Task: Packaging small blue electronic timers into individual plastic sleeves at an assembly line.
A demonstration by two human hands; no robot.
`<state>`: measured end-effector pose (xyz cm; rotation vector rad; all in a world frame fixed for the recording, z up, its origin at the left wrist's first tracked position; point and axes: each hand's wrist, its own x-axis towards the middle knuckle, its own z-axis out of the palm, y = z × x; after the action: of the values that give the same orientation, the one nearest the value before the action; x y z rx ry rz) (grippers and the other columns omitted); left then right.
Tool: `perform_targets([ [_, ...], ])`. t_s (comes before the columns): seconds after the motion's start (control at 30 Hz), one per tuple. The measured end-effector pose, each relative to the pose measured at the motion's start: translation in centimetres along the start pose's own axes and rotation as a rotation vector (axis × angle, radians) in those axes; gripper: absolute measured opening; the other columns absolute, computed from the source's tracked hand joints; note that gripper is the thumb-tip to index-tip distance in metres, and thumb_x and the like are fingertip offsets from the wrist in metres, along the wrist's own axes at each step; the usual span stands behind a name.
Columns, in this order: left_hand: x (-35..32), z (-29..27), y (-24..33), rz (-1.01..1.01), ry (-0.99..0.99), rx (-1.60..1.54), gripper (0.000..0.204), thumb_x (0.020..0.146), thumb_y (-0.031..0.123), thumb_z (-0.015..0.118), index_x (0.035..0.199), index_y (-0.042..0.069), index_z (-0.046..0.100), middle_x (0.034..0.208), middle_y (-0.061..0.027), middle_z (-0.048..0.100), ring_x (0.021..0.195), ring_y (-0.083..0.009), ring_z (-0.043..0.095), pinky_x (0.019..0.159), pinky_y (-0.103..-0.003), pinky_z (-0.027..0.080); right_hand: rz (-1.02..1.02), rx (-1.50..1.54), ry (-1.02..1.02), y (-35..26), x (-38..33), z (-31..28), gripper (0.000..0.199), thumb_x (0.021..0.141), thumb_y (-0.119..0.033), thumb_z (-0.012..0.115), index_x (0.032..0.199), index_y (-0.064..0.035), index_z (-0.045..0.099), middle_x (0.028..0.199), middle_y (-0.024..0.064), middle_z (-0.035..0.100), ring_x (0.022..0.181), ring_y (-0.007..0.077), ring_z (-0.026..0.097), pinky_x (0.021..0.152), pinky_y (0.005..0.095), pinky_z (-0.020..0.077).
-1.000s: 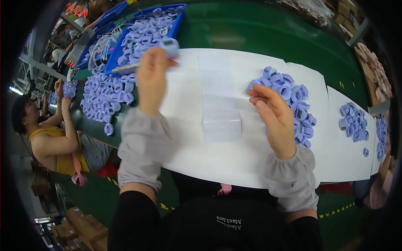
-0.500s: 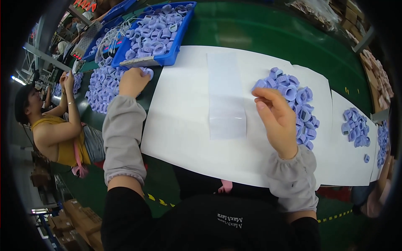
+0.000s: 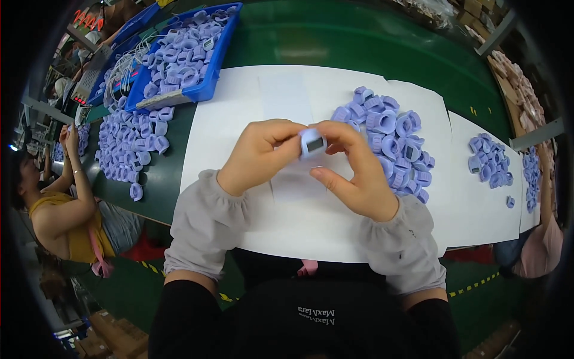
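Note:
Above the white sheet (image 3: 239,107) my left hand (image 3: 257,154) pinches a purple ring-shaped gadget (image 3: 312,143) with a small dark display between thumb and fingers. My right hand (image 3: 362,173) comes in from the other side, fingers curved around the gadget's far side and thumb held apart below it; whether its fingertips touch the gadget I cannot tell. Under both hands lies a translucent plastic strip (image 3: 284,99), partly covered. Beside my right hand is a heap of the same purple gadgets (image 3: 400,140). To my left, a further pile of purple gadgets (image 3: 128,143) covers part of the dark green table.
A blue bin (image 3: 206,90) full of purple gadgets stands at the far left, with white cables (image 3: 128,66) behind it. Smaller purple heaps (image 3: 490,161) lie farther right. A person in a yellow top (image 3: 78,209) works at the left; another person's arm (image 3: 545,197) shows at the right edge.
My left hand has moved right from the pile by the bin to above the white sheet, bringing a gadget. My right hand has moved left to meet it. The view has shifted slightly.

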<state>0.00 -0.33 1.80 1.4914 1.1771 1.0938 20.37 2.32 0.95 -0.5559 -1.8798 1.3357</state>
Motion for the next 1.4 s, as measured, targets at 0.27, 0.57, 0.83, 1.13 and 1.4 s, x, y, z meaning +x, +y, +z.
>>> perform_targets([
  [0.27,-0.5,0.5,-0.6,-0.075,-0.023,0.007,0.018,0.090,0.002,0.055,0.103,-0.003,0.066,0.086,-0.0069,0.068,0.076,-0.0102,0.061,0.065,-0.023,0.047,-0.191,-0.173,-0.052,0.8,0.5,-0.2,0.042,0.079,-0.004,0.072,0.117,-0.0049,0.056,0.132,0.0124,0.050,0.121,0.0272,0.047,0.101,0.0373,0.0369],
  [0.57,-0.8,0.0,0.6,-0.239,-0.048,-0.705,0.016,0.092,0.003,0.055,0.104,0.005,0.046,0.095,-0.0122,0.066,0.087,-0.0179,0.066,0.079,-0.031,0.055,-0.144,-0.094,0.120,2.0,0.2,0.4,0.027,0.081,0.001,0.068,0.107,-0.0022,0.060,0.123,0.0114,0.056,0.113,0.0236,0.052,0.099,0.0343,0.0379],
  [0.83,-0.9,1.3,-0.1,-0.045,0.059,-0.565,0.013,0.093,0.009,0.058,0.102,0.001,0.051,0.099,-0.0118,0.066,0.090,-0.0185,0.066,0.085,-0.033,0.055,-0.219,-0.313,0.224,1.4,0.3,0.6,0.022,0.081,0.003,0.066,0.101,-0.0028,0.063,0.105,0.0105,0.064,0.097,0.0239,0.060,0.085,0.0343,0.0455],
  [1.13,-0.6,0.3,-0.2,-0.271,-0.026,-0.303,0.026,0.096,0.020,0.054,0.109,-0.003,0.059,0.106,-0.0137,0.064,0.089,-0.0163,0.063,0.079,-0.030,0.053,-0.353,-0.599,0.096,0.9,0.6,1.0,0.030,0.069,-0.002,0.074,0.097,-0.0025,0.065,0.101,0.0133,0.063,0.095,0.0319,0.059,0.084,0.0383,0.0465],
  [1.4,0.3,-1.8,-1.0,-0.091,0.212,-0.647,0.034,0.098,0.028,0.052,0.117,0.000,0.052,0.103,-0.0139,0.064,0.091,-0.0203,0.062,0.088,-0.034,0.049,-0.270,-0.755,-0.085,4.6,0.1,2.2,0.026,0.075,-0.007,0.072,0.100,-0.0041,0.066,0.107,0.0072,0.064,0.103,0.0274,0.057,0.092,0.0402,0.0405],
])
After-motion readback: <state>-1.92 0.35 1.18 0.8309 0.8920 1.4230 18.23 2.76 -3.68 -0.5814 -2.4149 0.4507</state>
